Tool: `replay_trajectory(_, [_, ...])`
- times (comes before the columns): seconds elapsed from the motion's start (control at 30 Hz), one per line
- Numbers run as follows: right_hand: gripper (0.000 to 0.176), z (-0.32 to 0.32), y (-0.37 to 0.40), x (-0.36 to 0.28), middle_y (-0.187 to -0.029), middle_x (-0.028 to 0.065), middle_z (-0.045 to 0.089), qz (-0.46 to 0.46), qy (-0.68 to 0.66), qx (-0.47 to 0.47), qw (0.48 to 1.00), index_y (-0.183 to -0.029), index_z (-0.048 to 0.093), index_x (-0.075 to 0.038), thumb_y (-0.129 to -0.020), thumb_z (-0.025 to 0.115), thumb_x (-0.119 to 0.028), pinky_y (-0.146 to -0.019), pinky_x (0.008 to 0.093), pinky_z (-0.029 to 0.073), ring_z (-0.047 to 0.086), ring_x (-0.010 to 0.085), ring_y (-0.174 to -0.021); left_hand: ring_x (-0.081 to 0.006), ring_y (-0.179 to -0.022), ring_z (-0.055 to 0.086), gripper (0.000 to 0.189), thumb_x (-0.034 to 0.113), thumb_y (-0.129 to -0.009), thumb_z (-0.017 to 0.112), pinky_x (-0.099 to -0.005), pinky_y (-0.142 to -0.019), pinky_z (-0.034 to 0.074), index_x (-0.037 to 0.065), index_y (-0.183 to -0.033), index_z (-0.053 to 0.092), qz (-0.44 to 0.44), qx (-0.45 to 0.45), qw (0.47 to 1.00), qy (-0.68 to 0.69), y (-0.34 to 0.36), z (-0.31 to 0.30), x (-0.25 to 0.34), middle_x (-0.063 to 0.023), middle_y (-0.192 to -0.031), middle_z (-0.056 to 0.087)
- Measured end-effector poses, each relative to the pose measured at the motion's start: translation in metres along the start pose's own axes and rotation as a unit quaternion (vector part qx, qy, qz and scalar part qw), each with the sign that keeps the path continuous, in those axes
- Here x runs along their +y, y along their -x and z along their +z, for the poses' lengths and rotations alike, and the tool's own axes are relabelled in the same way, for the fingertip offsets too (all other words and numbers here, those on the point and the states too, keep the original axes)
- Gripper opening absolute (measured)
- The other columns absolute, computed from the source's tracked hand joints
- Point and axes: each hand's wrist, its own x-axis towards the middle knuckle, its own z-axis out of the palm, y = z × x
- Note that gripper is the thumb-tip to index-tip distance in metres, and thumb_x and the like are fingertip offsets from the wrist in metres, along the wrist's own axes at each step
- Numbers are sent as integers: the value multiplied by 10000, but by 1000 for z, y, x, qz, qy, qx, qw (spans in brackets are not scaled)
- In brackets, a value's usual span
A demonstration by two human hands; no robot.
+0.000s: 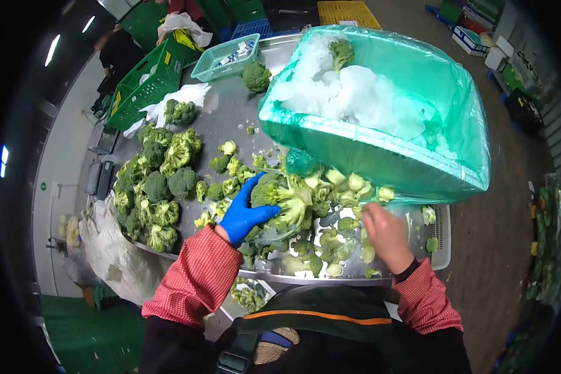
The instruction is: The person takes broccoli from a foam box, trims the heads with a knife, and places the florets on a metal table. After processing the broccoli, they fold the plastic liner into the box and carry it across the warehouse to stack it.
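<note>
A broccoli head (288, 201) lies tilted over the near middle of the metal counter (223, 121), its cut stalk side turned toward the right. The blue-gloved left hand (242, 210) grips it from the left, thumb and fingers spread around the green crown. The bare right hand (385, 234) is just to the right of the head, fingers curled in; whether they hold anything cannot be told, as the back of the hand hides them.

Beneath and between the hands lie scattered trimmings (333, 250), some on a wet, shiny stretch near the front edge. Pale stem pieces (355, 182) sit beyond the right hand, against the foot of a crate (371, 142) lined with green plastic. The crate holds white ice (355, 93) and one broccoli crown (341, 55).

Small florets (232, 169) lie beyond the left hand, and farther left is a heaped pile of broccoli (158, 185). At the far side, a single crown (256, 78) rests beside a pale green basket (232, 71). A larger green crate (138, 90) is farther left, near a person in dark clothing (123, 56).
</note>
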Motion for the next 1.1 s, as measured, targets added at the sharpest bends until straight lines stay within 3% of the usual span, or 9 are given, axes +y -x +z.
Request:
replay_trajectory(0.13, [169, -21, -13, -28, -676, 78, 564, -144, 42, -75, 986, -828, 533, -94, -807, 657, -206, -480, 356, 473, 606, 244, -554, -223, -1151, 531, 868, 156, -717, 796, -338, -968, 452, 53, -1435, 319, -36, 5, 995, -91, -10, 2, -3, -150, -1298, 520])
replay_trajectory(0.43, [32, -5, -41, -33, -625, 75, 535, -222, 187, -68, 955, -762, 516, -81, -771, 547, -74, -425, 345, 455, 598, 228, -514, -209, -1075, 577, 852, 239, -728, 798, -337, -905, 485, 48, -1424, 344, -106, -31, 969, -223, 0, -4, 9, -147, -1230, 574])
replay_trajectory(0.53, [78, 22, -41, -12, -671, 137, 599, -149, 82, -121, 978, -809, 560, -57, -842, 533, -123, -483, 390, 478, 622, 287, -572, -207, -1090, 565, 854, 248, -730, 799, -340, -911, 477, 49, -1424, 344, -125, -14, 980, -157, 10, -21, 4, -147, -1249, 566])
replay_trajectory(0.63, [209, 24, -44, 1, -753, 196, 643, 103, -143, -174, 969, -947, 595, -26, -915, 514, -217, -567, 446, 489, 632, 350, -644, -200, -1087, 565, 844, 248, -727, 803, -335, -902, 483, 49, -1416, 358, -121, 22, 984, -130, 25, -40, 0, -138, -1247, 567])
replay_trajectory(0.67, [320, 34, -39, -1, -811, 207, 654, 96, -162, -179, 966, -1038, 594, -11, -946, 506, -305, -629, 481, 483, 624, 387, -684, -199, -1088, 565, 846, 247, -725, 805, -335, -905, 483, 45, -1415, 358, -124, 37, 983, -131, 29, -42, -4, -136, -1246, 567])
replay_trajectory(0.77, [287, 27, -42, -56, -778, 179, 642, -26, -196, -157, 968, -1010, 604, -25, -905, 563, -289, -603, 442, 497, 630, 356, -669, -190, -1092, 559, 866, 218, -705, 824, -328, -931, 468, 23, -1408, 357, -104, 48, 987, -112, 33, -38, -11, -130, -1244, 566])
replay_trajectory(0.87, [250, 31, -52, -98, -767, 153, 632, -157, -168, -57, 972, -1010, 626, -37, -840, 648, -219, -563, 355, 498, 642, 290, -686, -187, -1103, 551, 882, 191, -694, 831, -322, -949, 453, 20, -1411, 346, -54, 11, 992, -114, 36, -29, -19, -125, -1251, 559])
replay_trajectory(0.97, [209, 48, -60, -108, -706, 101, 602, -195, -120, -65, 971, -902, 602, -65, -803, 656, -241, -508, 364, 486, 611, 282, -579, -194, -1176, 506, 875, 138, -702, 815, -325, -1010, 406, 31, -1423, 331, -7, 3, 988, -155, 40, -26, -20, -122, -1297, 524])
replay_trajectory(1.1, [260, 55, -66, -72, -711, 105, 625, 140, -351, -72, 923, -922, 592, -10, -830, 638, -249, -515, 321, 482, 623, 202, -571, -211, -1236, 461, 866, 72, -713, 779, -343, -1045, 374, 37, -1438, 306, 30, 53, 998, -25, 54, -43, -31, -121, -1335, 486])
